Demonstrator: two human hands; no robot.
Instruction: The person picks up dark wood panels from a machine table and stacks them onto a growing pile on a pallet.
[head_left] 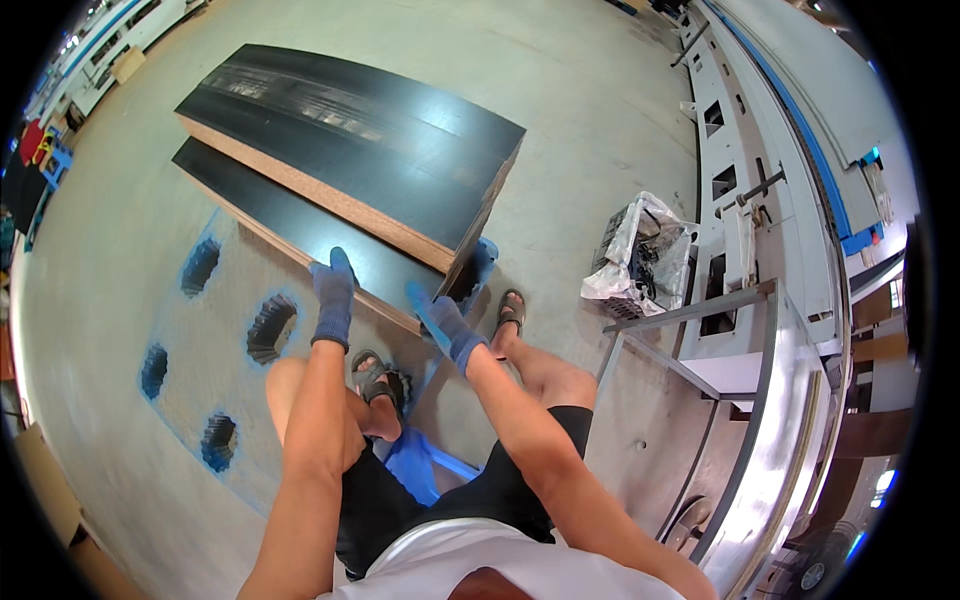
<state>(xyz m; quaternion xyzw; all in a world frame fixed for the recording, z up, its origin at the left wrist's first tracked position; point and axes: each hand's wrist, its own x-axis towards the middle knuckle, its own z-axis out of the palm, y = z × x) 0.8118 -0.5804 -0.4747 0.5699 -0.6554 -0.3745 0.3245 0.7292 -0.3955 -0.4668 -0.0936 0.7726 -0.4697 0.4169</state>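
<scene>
Both my hands wear blue gloves. My left hand is closed on the near long edge of a lower black-faced board, thumb on top; the fingers beneath are hidden. At that board's near right corner, my right hand grips the edge, its fingers partly hidden. Brown, wood-like core shows along the board's side. Directly behind lies a taller stack of black-faced boards, slightly overlapping the lower one. Shiny streaks run along its top face.
A flat grey patch with blue outlines and several jagged dark openings lies left of my legs. Blue plastic shows between my legs. On the right stand a plastic-lined crate, a metal frame and a long white machine.
</scene>
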